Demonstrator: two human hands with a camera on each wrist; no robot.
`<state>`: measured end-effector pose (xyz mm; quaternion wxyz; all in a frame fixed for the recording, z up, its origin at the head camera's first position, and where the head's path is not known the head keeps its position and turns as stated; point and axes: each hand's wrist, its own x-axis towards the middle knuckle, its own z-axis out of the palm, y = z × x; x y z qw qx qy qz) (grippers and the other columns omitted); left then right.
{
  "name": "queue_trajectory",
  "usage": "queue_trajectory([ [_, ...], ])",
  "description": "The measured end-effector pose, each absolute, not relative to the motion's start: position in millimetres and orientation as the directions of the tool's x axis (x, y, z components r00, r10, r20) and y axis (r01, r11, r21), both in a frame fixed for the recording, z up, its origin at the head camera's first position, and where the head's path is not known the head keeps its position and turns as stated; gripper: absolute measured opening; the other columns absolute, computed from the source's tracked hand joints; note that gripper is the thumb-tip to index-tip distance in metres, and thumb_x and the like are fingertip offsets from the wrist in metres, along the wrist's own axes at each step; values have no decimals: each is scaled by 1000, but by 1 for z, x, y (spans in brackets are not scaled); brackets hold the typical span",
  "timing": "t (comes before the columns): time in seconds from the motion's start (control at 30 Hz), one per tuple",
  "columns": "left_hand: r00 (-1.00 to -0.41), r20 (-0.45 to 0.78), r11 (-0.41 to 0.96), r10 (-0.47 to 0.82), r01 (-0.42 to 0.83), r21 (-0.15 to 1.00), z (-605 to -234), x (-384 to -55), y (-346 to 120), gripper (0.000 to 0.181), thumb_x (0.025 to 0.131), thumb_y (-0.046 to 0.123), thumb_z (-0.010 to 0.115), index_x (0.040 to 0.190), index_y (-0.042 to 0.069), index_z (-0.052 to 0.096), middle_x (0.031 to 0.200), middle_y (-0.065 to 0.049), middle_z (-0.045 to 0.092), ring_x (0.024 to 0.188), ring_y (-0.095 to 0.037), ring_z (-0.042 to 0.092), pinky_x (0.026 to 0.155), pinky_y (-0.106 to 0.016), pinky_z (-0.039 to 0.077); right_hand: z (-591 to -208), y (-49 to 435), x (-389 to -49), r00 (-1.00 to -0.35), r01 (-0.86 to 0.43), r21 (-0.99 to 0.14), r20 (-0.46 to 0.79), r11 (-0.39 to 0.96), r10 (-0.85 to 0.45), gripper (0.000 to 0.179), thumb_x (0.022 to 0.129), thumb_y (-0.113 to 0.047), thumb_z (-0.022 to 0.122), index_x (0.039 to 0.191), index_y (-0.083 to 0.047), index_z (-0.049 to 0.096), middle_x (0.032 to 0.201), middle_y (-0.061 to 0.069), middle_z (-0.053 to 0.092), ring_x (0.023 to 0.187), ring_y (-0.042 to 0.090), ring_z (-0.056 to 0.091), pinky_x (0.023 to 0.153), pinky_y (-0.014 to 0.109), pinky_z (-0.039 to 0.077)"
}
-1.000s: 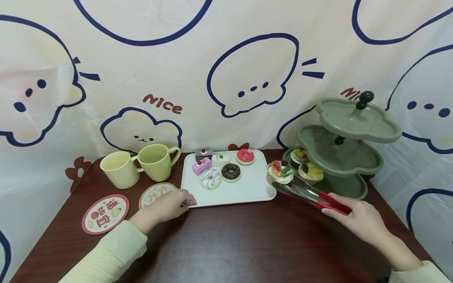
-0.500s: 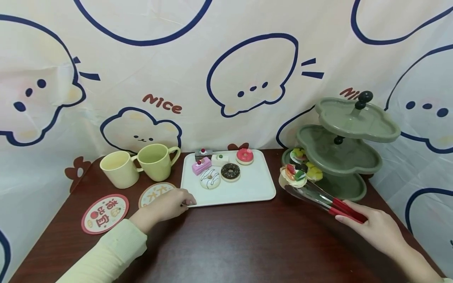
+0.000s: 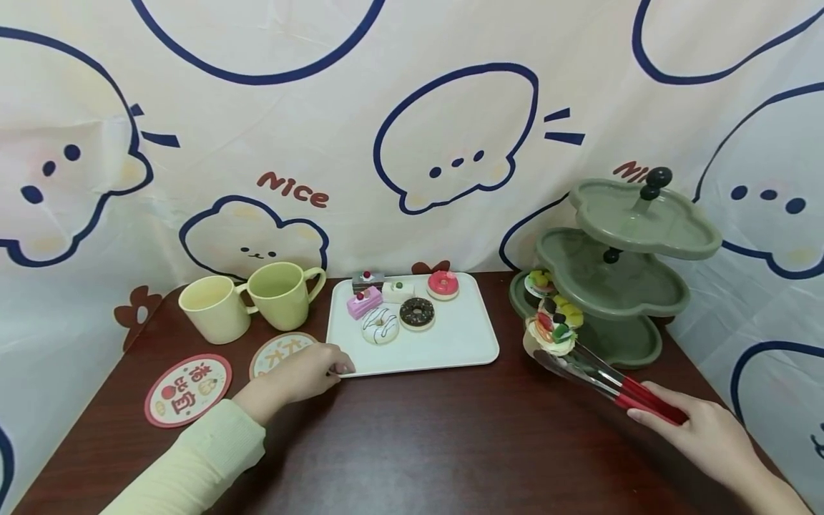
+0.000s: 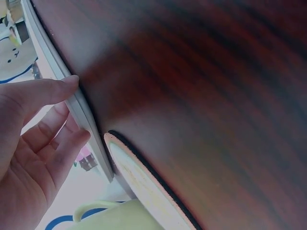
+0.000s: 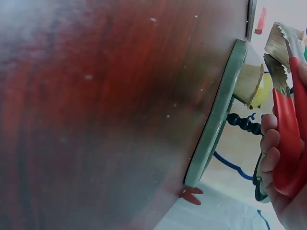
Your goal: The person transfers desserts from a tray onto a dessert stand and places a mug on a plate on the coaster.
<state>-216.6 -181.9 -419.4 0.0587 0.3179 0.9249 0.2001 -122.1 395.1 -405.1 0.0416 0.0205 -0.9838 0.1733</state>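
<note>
My right hand grips red-handled metal tongs, whose tips hold a fruit-topped cupcake. This cupcake hangs in front of the bottom tier of a green three-tier stand, partly covering a yellow-topped cupcake there. Another fruit-topped cupcake is behind it on the same tier. In the right wrist view, fingers wrap the tongs' handles. With thumb and fingers, my left hand pinches the front left rim of a white tray; the left wrist view shows the thumb on that rim.
On the tray lie a white donut, a chocolate donut, a pink donut and several small cake slices. Two mugs and two round coasters are at the left. A patterned cloth hangs behind the table.
My right hand has carried the tongs and cupcake rightward from the tray's right edge to the front of the stand's bottom tier. The left hand stays on the tray.
</note>
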Motion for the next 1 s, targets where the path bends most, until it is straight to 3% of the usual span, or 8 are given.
queue_trajectory([
  [0.27, -788, 18, 714, 615, 567, 410, -422, -217, -183, 24, 84, -10, 71, 99, 7, 77, 90, 2, 69, 84, -11, 63, 74, -33, 55, -409, 403, -116, -998, 57, -333, -2, 941, 60, 80, 91, -55, 72, 136, 9, 57, 108, 35, 66, 80, 30, 62, 60, 39, 50],
  [0.53, -784, 31, 709, 620, 577, 406, -419, -216, -183, 24, 83, -10, 72, 99, 8, 77, 89, 2, 68, 83, -11, 63, 74, -33, 55, -410, 416, -108, -993, 115, -327, -10, 938, 118, 81, 92, -53, 71, 135, 14, 54, 93, 29, 67, 68, 23, 51, 56, 34, 39],
  [0.8, -788, 32, 711, 614, 571, 411, -421, -217, -185, 24, 83, -10, 72, 99, 8, 77, 90, 2, 69, 84, -12, 64, 75, -34, 56, -411, 430, -104, -973, 225, -293, -123, 929, 197, 90, 94, -60, 65, 135, 18, 47, 96, 36, 61, 76, 30, 54, 57, 36, 44],
  [1.0, -787, 31, 710, 616, 572, 412, -421, -216, -184, 24, 84, -10, 71, 99, 7, 77, 91, 1, 69, 85, -13, 65, 76, -34, 56, -414, 441, -105, -970, 241, -247, -79, 939, 228, 91, 93, -60, 66, 132, 20, 47, 98, 42, 58, 75, 33, 54, 59, 38, 44],
])
